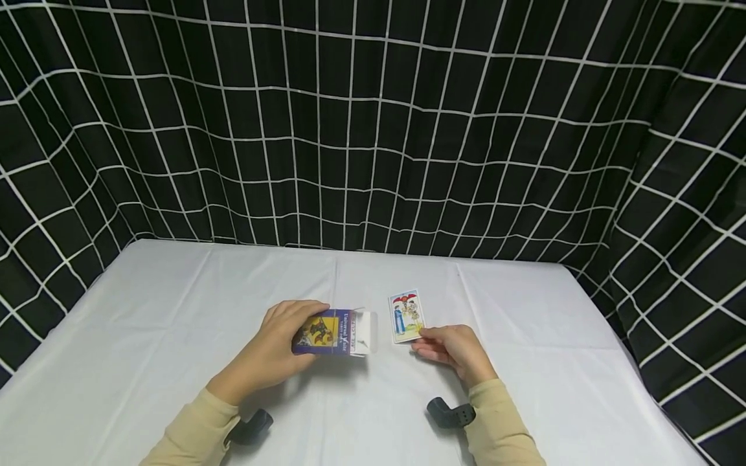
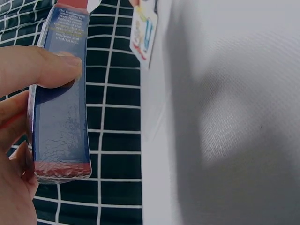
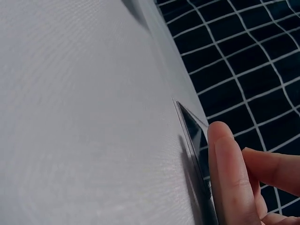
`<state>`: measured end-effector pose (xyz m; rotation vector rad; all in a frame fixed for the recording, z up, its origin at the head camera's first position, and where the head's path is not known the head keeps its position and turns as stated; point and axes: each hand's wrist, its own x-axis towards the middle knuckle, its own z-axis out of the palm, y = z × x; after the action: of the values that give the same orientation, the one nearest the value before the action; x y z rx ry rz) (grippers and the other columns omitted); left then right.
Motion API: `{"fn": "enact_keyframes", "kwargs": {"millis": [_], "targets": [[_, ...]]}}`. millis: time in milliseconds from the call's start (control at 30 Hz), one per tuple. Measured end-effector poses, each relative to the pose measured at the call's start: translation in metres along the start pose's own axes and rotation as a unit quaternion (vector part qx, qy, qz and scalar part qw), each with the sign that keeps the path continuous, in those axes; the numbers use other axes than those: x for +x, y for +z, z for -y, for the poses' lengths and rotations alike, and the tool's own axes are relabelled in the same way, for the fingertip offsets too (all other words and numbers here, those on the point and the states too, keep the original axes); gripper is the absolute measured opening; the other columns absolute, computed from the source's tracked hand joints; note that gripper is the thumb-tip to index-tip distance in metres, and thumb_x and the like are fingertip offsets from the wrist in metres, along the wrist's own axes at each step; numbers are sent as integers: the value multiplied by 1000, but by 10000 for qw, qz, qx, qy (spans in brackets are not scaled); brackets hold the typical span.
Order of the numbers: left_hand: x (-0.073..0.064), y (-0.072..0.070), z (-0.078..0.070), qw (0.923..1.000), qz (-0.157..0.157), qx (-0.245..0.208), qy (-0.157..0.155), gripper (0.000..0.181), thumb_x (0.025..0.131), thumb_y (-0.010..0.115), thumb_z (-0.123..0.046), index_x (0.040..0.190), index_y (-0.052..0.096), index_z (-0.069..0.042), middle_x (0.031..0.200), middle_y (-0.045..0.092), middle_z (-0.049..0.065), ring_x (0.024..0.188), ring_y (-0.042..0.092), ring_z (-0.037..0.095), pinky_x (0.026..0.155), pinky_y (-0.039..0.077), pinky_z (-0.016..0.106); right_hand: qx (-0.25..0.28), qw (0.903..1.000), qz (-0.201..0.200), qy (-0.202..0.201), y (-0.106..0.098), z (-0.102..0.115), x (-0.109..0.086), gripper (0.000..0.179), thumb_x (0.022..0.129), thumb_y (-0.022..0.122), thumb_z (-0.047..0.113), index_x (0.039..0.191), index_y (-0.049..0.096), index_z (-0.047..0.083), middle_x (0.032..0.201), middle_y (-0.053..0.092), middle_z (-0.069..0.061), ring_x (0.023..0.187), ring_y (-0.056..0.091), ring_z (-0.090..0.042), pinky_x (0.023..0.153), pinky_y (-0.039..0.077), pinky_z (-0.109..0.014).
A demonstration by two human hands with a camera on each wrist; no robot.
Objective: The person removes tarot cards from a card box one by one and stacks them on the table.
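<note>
Near the middle of the table, my left hand point(image 1: 271, 356) grips a blue tarot card box point(image 1: 317, 331) with a yellow picture panel. Its white end flap point(image 1: 362, 333) stands out on the right side. In the left wrist view, the thumb point(image 2: 58, 70) presses on the box's narrow blue side, and the other fingers go behind it. My right hand point(image 1: 457, 349) pinches a tarot card point(image 1: 406, 314) by its lower right corner, picture side up. A gap separates card and box. The right wrist view shows the card's glossy underside point(image 3: 196, 143) tilted close over the cloth.
A white cloth point(image 1: 192, 323) with fold creases covers the table. Black curtains point(image 1: 361, 123) with a white grid surround its back and sides. Each wrist wears a dark camera mount, the left one point(image 1: 253, 427) and the right one point(image 1: 449, 413) both low over the cloth.
</note>
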<state>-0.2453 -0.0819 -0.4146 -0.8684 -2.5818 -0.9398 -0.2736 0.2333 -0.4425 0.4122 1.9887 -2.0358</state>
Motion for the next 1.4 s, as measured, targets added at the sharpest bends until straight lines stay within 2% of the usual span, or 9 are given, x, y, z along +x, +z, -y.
{"fn": "enact_keyframes", "kwargs": {"millis": [233,333,600,900,1100,1400], "targets": [[2,0,0,10000,22,0,27,71,66,76,-12,131,48,-17,131,52,-3,119,42,19,105,26,44,-329,9986,-401,-58,0,0,1,30,84,59,6,105,56,-16,58,66,-6,55,66,-13,56,55,-22],[1,0,0,10000,27,-29,14,71,66,76,-12,131,48,-16,130,53,-2,119,43,19,105,26,44,-448,9984,-358,21,0,-2,1,29,83,59,6,103,56,-15,58,65,-6,54,65,-12,55,55,-23],[-3,3,0,10000,61,-64,-43,72,65,77,-11,131,49,-17,130,53,-3,119,43,19,105,26,45,-999,9937,-477,200,3,-8,-2,19,83,61,11,84,61,-8,54,64,-7,46,62,-11,50,54,-25],[0,3,1,10000,-38,-35,29,72,64,76,-11,130,49,-18,129,53,-3,118,43,18,105,27,44,-1466,9884,-383,70,4,-6,-2,18,85,58,10,87,54,-7,50,62,-7,44,61,-11,47,53,-25],[0,1,-1,10000,-13,-24,-14,72,65,77,-11,131,49,-17,130,53,-3,118,43,18,105,26,44,-1744,9836,-445,59,4,-4,-3,18,85,58,9,83,56,-8,50,61,-7,42,60,-11,46,53,-25],[0,-2,-1,10000,-34,28,-34,72,65,77,-11,131,49,-17,130,53,-2,118,43,19,105,26,44,-1906,9800,-570,28,8,-5,-4,16,85,57,7,84,52,-9,52,62,-9,42,61,-14,46,53,-26]]}}
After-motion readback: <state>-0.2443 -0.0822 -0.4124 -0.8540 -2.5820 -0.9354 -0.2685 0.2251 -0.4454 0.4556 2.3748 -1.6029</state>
